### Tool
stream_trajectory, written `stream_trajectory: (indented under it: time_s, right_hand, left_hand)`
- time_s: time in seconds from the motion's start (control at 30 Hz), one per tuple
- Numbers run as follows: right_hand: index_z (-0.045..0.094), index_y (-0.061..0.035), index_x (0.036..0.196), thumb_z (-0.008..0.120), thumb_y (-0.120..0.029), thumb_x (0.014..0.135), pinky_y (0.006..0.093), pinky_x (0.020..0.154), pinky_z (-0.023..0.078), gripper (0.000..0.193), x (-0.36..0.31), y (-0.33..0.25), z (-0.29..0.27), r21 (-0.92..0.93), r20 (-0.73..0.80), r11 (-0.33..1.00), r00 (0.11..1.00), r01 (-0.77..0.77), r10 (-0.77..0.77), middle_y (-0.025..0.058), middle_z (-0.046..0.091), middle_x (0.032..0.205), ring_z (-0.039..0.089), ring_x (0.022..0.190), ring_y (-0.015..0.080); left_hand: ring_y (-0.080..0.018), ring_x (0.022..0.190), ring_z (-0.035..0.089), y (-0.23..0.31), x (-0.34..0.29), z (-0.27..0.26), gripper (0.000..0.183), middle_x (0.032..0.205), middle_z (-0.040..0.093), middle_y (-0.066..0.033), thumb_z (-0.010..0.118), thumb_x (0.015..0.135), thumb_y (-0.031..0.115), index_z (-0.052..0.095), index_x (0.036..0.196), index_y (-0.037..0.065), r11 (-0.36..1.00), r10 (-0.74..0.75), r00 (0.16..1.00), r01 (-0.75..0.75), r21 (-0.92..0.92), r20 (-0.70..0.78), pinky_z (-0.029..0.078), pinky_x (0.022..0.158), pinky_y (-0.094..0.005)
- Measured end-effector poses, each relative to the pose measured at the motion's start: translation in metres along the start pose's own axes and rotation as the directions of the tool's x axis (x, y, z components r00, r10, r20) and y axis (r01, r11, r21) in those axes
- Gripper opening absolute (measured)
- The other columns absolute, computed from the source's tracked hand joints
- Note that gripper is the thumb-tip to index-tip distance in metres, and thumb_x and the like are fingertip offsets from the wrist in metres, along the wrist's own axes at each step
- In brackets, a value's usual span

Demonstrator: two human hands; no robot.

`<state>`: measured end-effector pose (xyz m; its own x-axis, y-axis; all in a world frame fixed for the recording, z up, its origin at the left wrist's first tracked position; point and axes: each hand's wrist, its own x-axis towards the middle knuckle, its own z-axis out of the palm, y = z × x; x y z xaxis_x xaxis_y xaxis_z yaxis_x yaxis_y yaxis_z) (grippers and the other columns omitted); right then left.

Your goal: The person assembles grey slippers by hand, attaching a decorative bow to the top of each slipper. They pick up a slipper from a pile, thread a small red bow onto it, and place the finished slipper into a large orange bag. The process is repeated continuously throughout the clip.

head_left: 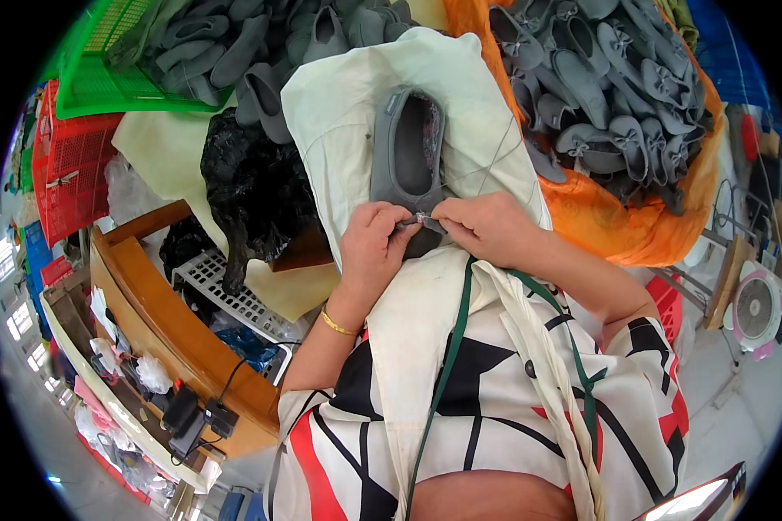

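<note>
Your work in hand looked like setting or fastening the small bow (421, 219) at the front of the grey shoe (386, 156), which lay sole down on the white pad (326, 108) in the middle of the scene, toe near you, heel far. Doing it well likely called for keeping the bow centred on the shoe's opening, its two ends level, the pinch light so the soft fabric didn't pucker, and the shoe square on the pad so it didn't twist as you pulled. Your left hand (375, 241) was nearly closed, thumb and forefinger pinching the bow's left side, other fingers curled in. Your right hand (488, 229) was likewise nearly closed, fingertips on the bow's right side, back of the hand up. The fingertips hid anything finer between them; couldn't tell if a needle was there. Neither hand was released. Similar bowed shoes (613, 87) filled the orange sack (608, 230), far right, well apart from your hands.
</note>
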<state>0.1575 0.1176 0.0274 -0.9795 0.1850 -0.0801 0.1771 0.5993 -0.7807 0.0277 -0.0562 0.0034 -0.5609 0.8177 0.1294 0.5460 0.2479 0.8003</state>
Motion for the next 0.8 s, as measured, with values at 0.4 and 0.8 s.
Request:
stream_trajectory:
  time_s: [0.4,0.8]
  right_hand:
    - [0.061,-0.0107,0.094,0.057,-0.016,0.087,0.0445,0.056,0.047,0.01,-0.0004,-0.0028,-0.0013,-0.077,0.036,0.995,0.998,0.057,-0.054,0.0122,0.062,0.068,0.063,0.064,0.0328]
    - [0.064,-0.0083,0.101,0.06,-0.011,0.085,0.0422,0.058,0.049,0.016,0.0008,-0.0048,-0.0028,-0.132,0.108,0.991,0.994,0.036,-0.022,0.0134,0.064,0.072,0.064,0.066,0.0318]
  left_hand:
    - [-0.0237,0.077,0.058,-0.004,-0.0033,0.0036,0.023,0.086,0.062,-0.0058,0.078,0.071,0.003,0.066,0.09,0.008,0.996,0.079,0.994,-0.076,0.045,-0.07,0.048,0.062,-0.0334]
    - [-0.0234,0.077,0.057,-0.0032,-0.0038,0.0042,0.022,0.084,0.062,-0.0049,0.077,0.071,0.005,0.065,0.089,0.008,0.996,0.064,0.996,-0.06,0.059,-0.067,0.047,0.063,-0.0332]
